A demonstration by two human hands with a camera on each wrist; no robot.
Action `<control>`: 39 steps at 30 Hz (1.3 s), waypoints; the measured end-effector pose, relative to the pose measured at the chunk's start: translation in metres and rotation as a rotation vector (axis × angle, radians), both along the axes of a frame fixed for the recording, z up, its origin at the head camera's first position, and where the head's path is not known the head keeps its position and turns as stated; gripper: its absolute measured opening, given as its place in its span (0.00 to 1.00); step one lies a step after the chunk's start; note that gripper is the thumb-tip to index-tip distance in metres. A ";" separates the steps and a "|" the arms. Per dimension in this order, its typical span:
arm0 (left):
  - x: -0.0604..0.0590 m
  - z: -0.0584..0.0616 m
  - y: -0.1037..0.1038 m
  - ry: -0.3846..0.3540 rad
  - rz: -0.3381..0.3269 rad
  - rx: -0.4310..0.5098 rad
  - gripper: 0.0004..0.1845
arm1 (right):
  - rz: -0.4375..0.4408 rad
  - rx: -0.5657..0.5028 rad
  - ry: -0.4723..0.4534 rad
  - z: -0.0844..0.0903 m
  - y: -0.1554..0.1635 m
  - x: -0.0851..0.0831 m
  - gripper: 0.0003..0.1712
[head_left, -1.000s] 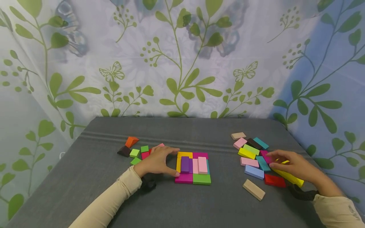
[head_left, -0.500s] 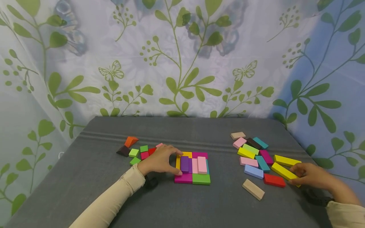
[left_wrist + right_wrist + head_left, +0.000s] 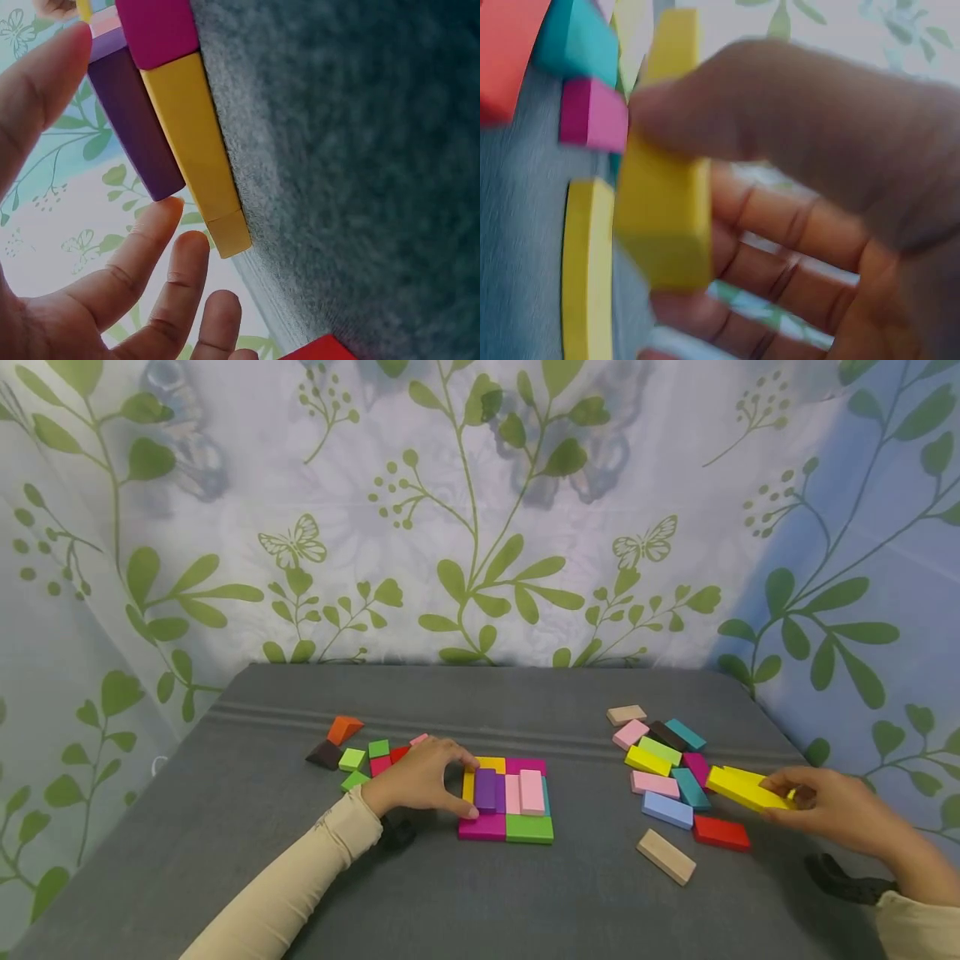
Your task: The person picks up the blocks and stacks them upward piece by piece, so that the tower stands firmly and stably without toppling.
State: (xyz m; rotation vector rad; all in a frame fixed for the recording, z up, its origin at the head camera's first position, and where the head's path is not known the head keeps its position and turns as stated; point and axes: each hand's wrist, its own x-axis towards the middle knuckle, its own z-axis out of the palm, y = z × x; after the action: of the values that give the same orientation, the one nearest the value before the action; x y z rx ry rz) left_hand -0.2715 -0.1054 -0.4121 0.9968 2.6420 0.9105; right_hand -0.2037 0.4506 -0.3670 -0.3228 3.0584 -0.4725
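Note:
Several coloured wooden blocks form a square in the middle of the table. A purple block point(image 3: 486, 791) and a pink block point(image 3: 532, 792) lie on top of it. My left hand point(image 3: 423, 779) reaches in from the left, thumb and index fingertips at the two ends of the purple block; its other fingers spread loosely in the left wrist view. Magenta point(image 3: 157, 30) and yellow-orange point(image 3: 191, 139) blocks show beside it there. On the right, my right hand point(image 3: 836, 806) pinches a long yellow block point(image 3: 664, 217) between thumb and fingers. Another yellow block point(image 3: 587, 277) lies below it.
Loose blocks lie around the right hand's side, among them a red one point(image 3: 722, 832), a light blue one point(image 3: 667, 810) and a plain wood one point(image 3: 666, 857). Smaller blocks, including an orange triangular one point(image 3: 345, 729), sit left of the square. A patterned curtain point(image 3: 480, 527) hangs behind.
My right hand has moved right from over the magenta block to a long yellow block, gripped it and raised it. My left hand has shifted slightly right, onto the purple block's ends.

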 end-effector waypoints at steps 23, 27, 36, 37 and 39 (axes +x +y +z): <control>-0.003 0.008 -0.002 -0.027 0.000 0.000 0.33 | 0.361 -0.336 0.223 -0.010 -0.120 -0.037 0.19; -0.005 0.008 -0.002 -0.029 -0.002 -0.003 0.33 | 0.394 -0.405 0.190 -0.014 -0.134 -0.044 0.18; -0.008 0.008 -0.003 -0.034 -0.001 -0.027 0.32 | 0.464 -0.495 0.103 -0.019 -0.173 -0.058 0.15; -0.008 0.009 -0.003 -0.035 -0.001 -0.026 0.32 | 0.464 -0.503 0.087 -0.019 -0.178 -0.059 0.15; -0.010 0.009 -0.003 -0.030 -0.004 -0.027 0.32 | 0.460 -0.509 0.060 -0.020 -0.187 -0.062 0.14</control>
State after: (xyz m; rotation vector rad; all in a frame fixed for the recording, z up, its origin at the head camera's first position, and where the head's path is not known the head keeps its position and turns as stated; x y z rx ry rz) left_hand -0.2811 -0.1087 -0.4034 0.9743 2.6200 0.8791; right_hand -0.2653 0.2635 -0.3866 -1.0325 2.7263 -1.2039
